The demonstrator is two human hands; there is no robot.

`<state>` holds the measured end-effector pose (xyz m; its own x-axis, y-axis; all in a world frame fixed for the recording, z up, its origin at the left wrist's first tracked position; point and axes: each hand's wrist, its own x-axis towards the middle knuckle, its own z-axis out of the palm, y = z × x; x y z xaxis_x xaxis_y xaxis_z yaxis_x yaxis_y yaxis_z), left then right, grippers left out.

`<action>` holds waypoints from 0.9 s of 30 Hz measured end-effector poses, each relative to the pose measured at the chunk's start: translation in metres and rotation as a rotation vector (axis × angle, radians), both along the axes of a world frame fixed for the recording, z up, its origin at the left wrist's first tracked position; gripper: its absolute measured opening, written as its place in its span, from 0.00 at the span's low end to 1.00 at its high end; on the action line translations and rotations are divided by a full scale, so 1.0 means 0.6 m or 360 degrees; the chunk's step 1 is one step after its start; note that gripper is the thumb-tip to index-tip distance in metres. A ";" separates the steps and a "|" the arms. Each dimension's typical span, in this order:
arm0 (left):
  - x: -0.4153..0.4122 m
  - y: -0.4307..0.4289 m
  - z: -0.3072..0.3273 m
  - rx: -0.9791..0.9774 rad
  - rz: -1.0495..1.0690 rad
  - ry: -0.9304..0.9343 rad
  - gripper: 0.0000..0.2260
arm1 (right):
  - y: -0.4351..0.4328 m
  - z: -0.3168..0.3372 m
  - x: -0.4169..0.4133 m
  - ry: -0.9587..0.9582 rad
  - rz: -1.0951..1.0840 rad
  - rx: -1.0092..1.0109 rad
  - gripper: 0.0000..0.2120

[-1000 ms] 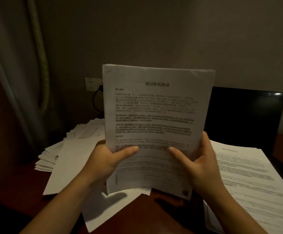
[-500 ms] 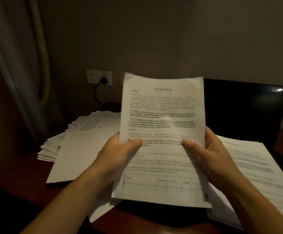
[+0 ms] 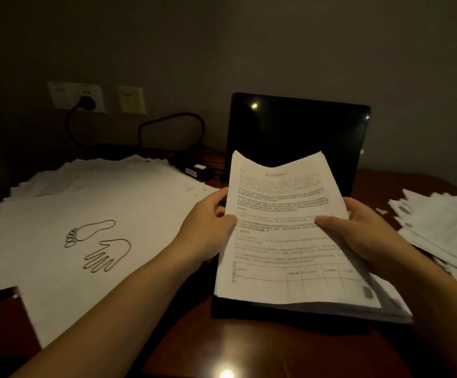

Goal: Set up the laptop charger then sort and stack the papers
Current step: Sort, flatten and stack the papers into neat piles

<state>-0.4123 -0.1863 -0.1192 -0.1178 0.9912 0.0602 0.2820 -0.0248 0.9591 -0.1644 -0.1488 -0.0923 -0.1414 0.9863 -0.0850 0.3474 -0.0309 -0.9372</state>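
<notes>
A wooden desk (image 3: 249, 345) carries a wide spread of loose papers (image 3: 99, 203) at left. The open laptop (image 3: 295, 132) stands behind, its screen dark. In front of the screen is a sheaf of printed sheets (image 3: 284, 241) — the left hand (image 3: 208, 225) and right hand (image 3: 358, 233) pinch its side edges, thumbs on top. The charger plug (image 3: 87, 102) sits in the wall socket.

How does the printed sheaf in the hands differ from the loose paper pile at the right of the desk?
The white printed paper sheaf is held at a slant, the left hand and right hand gripping its sides; the loose white paper pile lies flat on the brown wooden desk, untouched. The sheaf's sides are fairly squared; the pile is fanned and ragged. Both are white printed pages.
</notes>
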 end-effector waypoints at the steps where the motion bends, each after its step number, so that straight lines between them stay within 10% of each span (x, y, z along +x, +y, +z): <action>1: 0.012 0.007 -0.001 -0.0002 -0.0028 0.0079 0.25 | 0.002 -0.002 0.014 -0.0060 -0.0040 0.0023 0.09; 6: 0.063 0.034 -0.009 0.0036 -0.0069 0.0370 0.25 | 0.015 -0.013 0.061 -0.0257 -0.0154 0.0104 0.08; 13: 0.090 0.041 -0.032 0.0183 0.0049 0.0993 0.20 | 0.019 -0.042 0.087 -0.0745 -0.0244 0.0394 0.33; 27: 0.079 0.041 -0.053 0.0213 0.0134 0.1647 0.18 | 0.025 -0.055 0.067 -0.1686 -0.0142 0.0499 0.24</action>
